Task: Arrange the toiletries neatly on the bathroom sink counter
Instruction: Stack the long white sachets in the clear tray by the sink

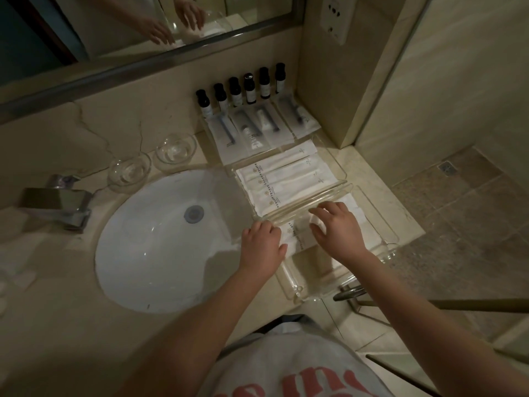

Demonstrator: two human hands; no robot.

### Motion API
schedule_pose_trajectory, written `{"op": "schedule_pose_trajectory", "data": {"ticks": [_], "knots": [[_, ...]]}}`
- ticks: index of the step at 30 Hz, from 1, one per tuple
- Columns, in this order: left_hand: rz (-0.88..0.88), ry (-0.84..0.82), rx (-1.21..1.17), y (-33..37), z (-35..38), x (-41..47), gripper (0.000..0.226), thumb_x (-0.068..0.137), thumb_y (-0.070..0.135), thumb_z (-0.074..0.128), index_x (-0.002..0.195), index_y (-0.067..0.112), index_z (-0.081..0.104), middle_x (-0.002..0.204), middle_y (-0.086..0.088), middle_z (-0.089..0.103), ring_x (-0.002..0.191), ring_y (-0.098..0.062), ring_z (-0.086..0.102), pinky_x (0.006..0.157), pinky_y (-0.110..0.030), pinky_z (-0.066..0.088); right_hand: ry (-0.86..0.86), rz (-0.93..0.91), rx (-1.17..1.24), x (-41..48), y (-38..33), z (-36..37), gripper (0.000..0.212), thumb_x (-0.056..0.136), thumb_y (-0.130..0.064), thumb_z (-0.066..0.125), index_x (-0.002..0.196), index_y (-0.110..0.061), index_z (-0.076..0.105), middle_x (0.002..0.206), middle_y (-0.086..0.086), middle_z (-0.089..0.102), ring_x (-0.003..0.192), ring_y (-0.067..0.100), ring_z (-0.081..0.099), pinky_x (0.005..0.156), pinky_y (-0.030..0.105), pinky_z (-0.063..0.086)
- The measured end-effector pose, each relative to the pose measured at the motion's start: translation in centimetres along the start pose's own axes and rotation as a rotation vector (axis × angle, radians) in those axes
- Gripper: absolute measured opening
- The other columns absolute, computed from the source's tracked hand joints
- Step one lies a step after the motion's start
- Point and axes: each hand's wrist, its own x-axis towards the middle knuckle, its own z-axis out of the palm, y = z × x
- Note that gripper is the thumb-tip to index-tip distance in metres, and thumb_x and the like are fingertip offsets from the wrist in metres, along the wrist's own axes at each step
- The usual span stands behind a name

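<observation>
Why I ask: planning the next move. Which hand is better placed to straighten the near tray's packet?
Probably right: the right hand lies on the white packet inside the near tray; the left hand touches only its end.
</observation>
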Motion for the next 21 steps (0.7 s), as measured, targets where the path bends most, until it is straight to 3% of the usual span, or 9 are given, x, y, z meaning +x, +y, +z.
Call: {"op": "schedule_pose_trajectory", "data": {"ticks": [4, 9, 15, 21], "knots": [[-0.095, 0.067, 0.022, -3.3, -1.9, -1.1, 0.034, 0.091, 0.037, 0.046, 0.111, 0.013, 0.059, 0.115, -0.004, 0.057, 0.112, -0.024, 0.047, 0.087, -0.036, 0.036, -0.042, -0.12, 0.001, 2.0, -3.9, -0.4, 0.039, 0.072, -0.018, 0.072, 0.11, -0.01, 0.066, 0.107, 0.011, 0.069, 0.096, 0.036, 0.062, 0.073, 0.044, 0.055], [-0.304, 0.016, 0.071, -10.0, -4.2, -4.5, 0.04, 0.091, 0.04, 0.047, 0.121, 0.014, 0.054, 0.124, -0.007, 0.053, 0.118, -0.027, 0.045, 0.092, -0.037, 0.036, -0.14, -0.242, -0.009, 4.0, -10.8, 0.9, 0.041, 0.075, -0.022, 0.069, 0.114, -0.011, 0.064, 0.112, 0.013, 0.066, 0.1, 0.039, 0.06, 0.076, 0.045, 0.053], [-0.568, 0.017, 0.044, -18.6, -5.9, -12.1, 0.042, 0.092, 0.041, 0.046, 0.124, 0.014, 0.052, 0.128, -0.006, 0.053, 0.121, -0.026, 0.045, 0.094, -0.037, 0.038, -0.274, -0.392, 0.017, 4.1, -20.9, 4.1, 0.044, 0.087, -0.029, 0.057, 0.13, -0.017, 0.054, 0.131, 0.008, 0.057, 0.12, 0.032, 0.05, 0.095, 0.041, 0.043], [-0.87, -0.022, -0.045, -27.0, -5.4, -20.4, 0.045, 0.091, 0.041, 0.047, 0.126, 0.013, 0.051, 0.131, -0.009, 0.051, 0.121, -0.029, 0.045, 0.099, -0.038, 0.038, -0.423, -0.539, 0.064, 3.6, -31.0, 8.1, 0.042, 0.09, -0.029, 0.053, 0.131, -0.019, 0.052, 0.13, 0.007, 0.057, 0.116, 0.028, 0.053, 0.092, 0.038, 0.048]]}}
